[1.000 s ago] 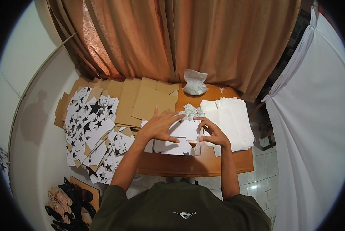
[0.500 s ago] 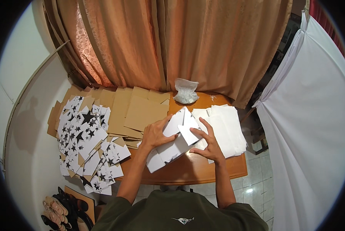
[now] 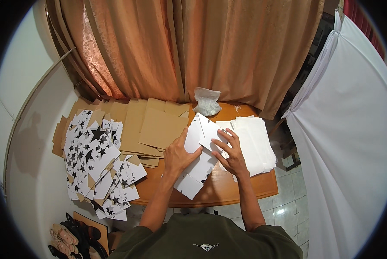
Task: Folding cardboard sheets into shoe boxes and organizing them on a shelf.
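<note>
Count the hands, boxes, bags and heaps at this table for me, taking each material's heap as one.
Hands (left hand, right hand): 2
Boxes (white box): 1
Bags (clear plastic bag): 1
Heaps (star-patterned pieces, brown cardboard, white paper): 3
Total: 7

The bare left forearm extends from the near side toward the far side and slants right. The bare right forearm extends in the same direction but stands steeper and slants slightly left. Both elbows are bent, placing the hands in front of the torso.

The left hand presents its back upward. Its thumb projects right; its index finger points far and slightly right, leaving a wide gap between the two. The other fingers are partly hidden.

The right hand is spread, back upward, fingers directed far left, thumb on the left. The hands are apart.
</note>
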`<state>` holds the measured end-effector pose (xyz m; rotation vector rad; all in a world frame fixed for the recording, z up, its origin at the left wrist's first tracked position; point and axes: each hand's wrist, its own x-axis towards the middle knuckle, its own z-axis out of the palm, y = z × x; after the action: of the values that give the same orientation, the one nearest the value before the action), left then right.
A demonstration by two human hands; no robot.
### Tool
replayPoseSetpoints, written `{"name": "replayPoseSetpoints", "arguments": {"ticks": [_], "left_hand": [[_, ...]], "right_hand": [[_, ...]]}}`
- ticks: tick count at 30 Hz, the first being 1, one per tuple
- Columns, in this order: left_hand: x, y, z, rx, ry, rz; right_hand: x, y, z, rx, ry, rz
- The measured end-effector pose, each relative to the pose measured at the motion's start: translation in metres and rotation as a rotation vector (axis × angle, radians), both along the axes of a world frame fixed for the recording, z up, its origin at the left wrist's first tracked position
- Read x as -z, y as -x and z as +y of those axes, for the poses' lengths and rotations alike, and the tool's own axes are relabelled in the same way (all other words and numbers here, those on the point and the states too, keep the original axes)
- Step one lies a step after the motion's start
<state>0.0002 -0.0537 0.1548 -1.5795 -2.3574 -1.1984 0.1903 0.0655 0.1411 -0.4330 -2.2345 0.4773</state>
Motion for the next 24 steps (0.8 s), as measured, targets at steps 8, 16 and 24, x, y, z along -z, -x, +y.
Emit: {"name": "replayPoseSetpoints", "arguments": {"ticks": [8,16,24], "left_hand": [[-0.006,0.000,-0.004,0.015,0.067,-0.118],[0.001,0.000,-0.005,0.036,0.067,-0.228],[0.002,-0.004,-0.002,-0.014,0.097,-0.236]], "right_hand": [[0.002,-0.002,0.007,-0.067,0.024,0.014],[0.000,-0.007,0.027,-0.203,0.098,0.044],[-0.002,-0.006,0.032,-0.223,0.054,-0.001]]}}
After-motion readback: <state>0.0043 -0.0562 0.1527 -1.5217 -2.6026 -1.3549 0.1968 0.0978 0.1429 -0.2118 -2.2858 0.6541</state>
